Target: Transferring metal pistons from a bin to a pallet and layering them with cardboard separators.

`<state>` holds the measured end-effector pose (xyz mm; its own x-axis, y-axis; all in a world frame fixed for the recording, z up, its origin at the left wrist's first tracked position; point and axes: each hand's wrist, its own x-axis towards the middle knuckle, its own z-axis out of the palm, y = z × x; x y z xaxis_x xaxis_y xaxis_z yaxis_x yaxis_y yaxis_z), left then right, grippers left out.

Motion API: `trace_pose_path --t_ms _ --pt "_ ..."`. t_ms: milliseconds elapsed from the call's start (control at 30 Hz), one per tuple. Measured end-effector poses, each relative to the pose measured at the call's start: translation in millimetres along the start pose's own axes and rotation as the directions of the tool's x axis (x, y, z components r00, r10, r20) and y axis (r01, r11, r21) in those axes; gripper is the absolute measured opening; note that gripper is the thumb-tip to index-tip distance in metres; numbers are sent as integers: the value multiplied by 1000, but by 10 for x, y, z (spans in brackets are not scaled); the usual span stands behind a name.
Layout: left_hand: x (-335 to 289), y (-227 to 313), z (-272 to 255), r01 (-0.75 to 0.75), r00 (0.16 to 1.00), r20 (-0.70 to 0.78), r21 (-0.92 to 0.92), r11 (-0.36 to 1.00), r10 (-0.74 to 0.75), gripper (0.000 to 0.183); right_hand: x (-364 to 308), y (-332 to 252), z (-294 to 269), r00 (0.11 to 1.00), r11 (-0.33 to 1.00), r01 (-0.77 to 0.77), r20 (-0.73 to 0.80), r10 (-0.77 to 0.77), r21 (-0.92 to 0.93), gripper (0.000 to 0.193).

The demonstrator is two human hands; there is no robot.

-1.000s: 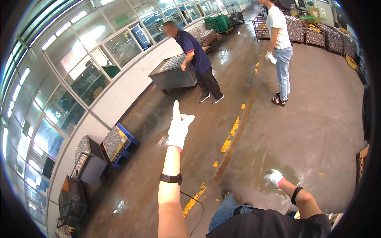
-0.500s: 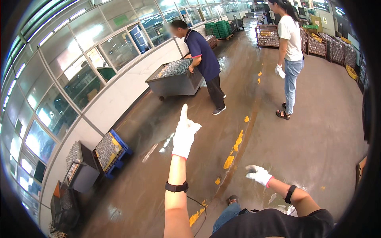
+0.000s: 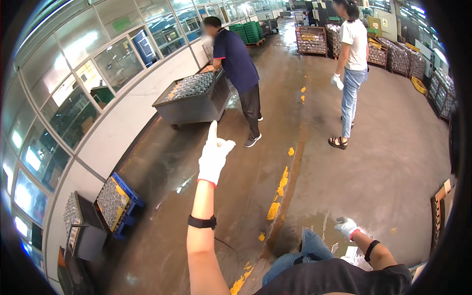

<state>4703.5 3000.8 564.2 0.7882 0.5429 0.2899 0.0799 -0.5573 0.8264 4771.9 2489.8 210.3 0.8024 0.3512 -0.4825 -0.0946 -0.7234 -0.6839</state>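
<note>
While your gloved left hand (image 3: 214, 156) points one finger up-frame, empty, at the grey cart (image 3: 194, 101) above it, your right hand (image 3: 346, 227) hangs loosely open at lower right, holding nothing, farther away.

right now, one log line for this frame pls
left hand: gloved, raised, finger pointing, empty | right hand: gloved, low, empty | ahead: person at grey cart

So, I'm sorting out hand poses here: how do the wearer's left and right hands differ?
The left hand is raised on an outstretched arm, index finger pointing up; the right hand hangs low beside the knee, fingers loosely spread. The left hand sits mid-frame, the right hand near the lower edge. Both wear white gloves, with black wristbands, and hold nothing.
</note>
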Motion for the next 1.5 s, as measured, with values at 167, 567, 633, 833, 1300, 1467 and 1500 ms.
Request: trace_pose_path --t_ms 167,567,633,833,1300,1467,1500 --pt "718 -335 322 115 990 101 -178 977 -98 92 439 16 -386 988 960 -118 -71 141 256 53" --pt "2689 -380 1183 233 968 121 -114 966 -219 87 2193 -1108 -1472 999 942 -5 -47 22 336 41" --pt "2976 -256 1524 212 974 82 -2 977 -211 89 2544 -1283 -1680 994 937 92 -92 -64 336 39" --pt "3566 -18 2124 229 972 45 51 972 -231 94 3079 -1907 -2001 988 914 150 -83 -128 377 36" --pt "5351 -938 3345 -221 974 10 -193 956 227 97 4146 -1146 -3621 952 924 -24 -274 138 381 31" --pt "5500 -341 4081 124 989 -33 -372 920 -146 102 4041 -1071 -4012 921 927 -137 -299 248 349 33" --pt "5540 -255 4194 72 992 -62 -428 901 -108 98 4065 -1033 -4034 912 919 -119 -325 250 375 32"
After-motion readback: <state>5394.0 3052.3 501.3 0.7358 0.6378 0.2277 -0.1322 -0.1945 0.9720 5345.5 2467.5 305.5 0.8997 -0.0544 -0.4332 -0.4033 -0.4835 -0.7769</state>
